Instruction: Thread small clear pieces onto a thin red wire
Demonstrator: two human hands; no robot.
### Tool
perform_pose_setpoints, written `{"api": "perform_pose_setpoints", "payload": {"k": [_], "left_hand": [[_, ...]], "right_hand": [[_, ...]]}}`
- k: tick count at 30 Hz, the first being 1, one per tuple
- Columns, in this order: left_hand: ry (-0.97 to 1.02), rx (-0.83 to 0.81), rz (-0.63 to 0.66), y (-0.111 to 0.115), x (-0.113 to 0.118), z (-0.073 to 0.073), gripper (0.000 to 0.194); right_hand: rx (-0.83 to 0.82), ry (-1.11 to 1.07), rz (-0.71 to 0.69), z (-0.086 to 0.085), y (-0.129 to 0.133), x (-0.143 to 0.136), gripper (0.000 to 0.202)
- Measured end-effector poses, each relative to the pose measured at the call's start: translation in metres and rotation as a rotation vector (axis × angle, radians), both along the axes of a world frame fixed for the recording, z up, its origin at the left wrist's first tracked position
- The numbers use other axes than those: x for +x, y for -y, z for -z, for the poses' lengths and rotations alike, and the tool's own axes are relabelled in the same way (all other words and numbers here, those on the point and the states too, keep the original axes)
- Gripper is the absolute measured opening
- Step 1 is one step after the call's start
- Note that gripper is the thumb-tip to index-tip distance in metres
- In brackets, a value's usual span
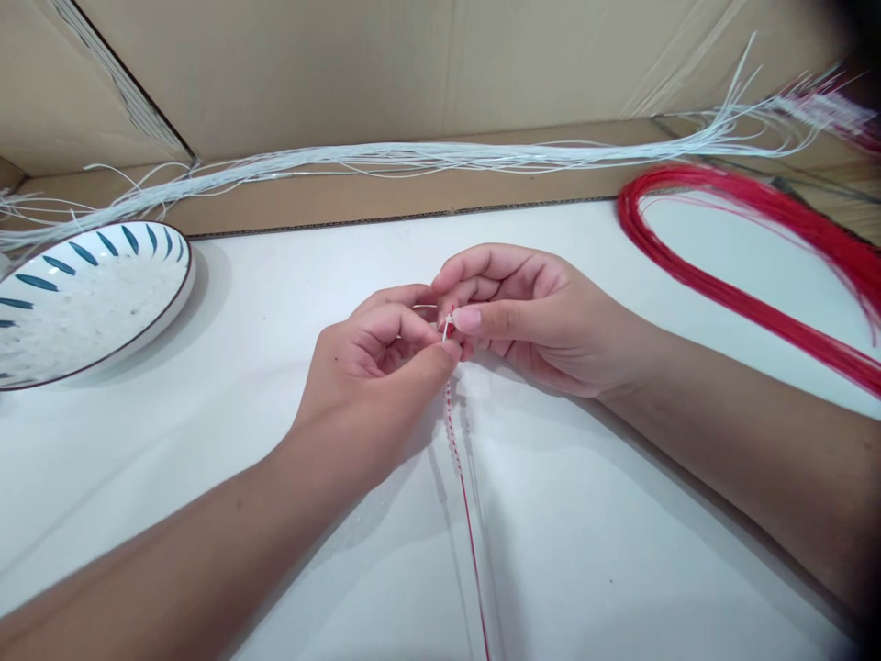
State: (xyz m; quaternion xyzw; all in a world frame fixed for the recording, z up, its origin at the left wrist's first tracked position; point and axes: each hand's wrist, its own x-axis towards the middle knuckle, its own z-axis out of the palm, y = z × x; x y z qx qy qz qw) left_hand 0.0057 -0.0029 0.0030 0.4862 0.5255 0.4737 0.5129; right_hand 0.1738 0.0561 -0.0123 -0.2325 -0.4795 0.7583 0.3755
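Note:
My left hand (385, 367) pinches a red cord (470, 528) strung with small clear beads (451, 427) between thumb and forefinger. Below that pinch the beaded stretch hangs down, and the bare cord runs on to the bottom edge. Thumb and fingers of my right hand (523, 317) close on the cord's upper end, right beside the left fingertips. A short white strand (446, 329) and a tiny pale bead show between the two hands. The fingertips partly hide how the strand and cord meet.
At the left stands a white oval dish (183, 280) with blue dashes, holding many small clear beads. A bundle of white cords (413, 158) lies along the cardboard (344, 207) at the back. Looped red cords (688, 275) lie at the right on the white tabletop (619, 551).

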Motion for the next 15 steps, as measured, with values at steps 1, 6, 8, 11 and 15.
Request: {"api": "perform_pose_setpoints", "payload": {"k": [1,6,8,11,15], "left_hand": [[0.001,-0.001,-0.014,0.0000,0.0005,0.0000,0.019],[-0.001,0.011,0.011,0.0004,-0.0002,0.0006,0.017],[-0.007,0.024,0.038,0.0007,-0.0009,0.0003,0.016],[-0.012,0.026,0.026,0.0012,-0.0001,-0.0011,0.016],[-0.017,0.017,-0.009,0.0017,0.0020,-0.0025,0.017]], "right_hand": [[-0.007,0.000,-0.002,0.0003,-0.0001,0.0000,0.017],[0.011,0.022,0.006,0.0010,-0.0001,-0.0007,0.019],[0.023,0.037,0.008,0.0008,-0.0003,-0.0006,0.022],[0.023,0.055,0.005,0.0000,-0.0008,0.0000,0.025],[0.005,0.048,0.017,-0.0009,-0.0012,0.0008,0.026]]}}
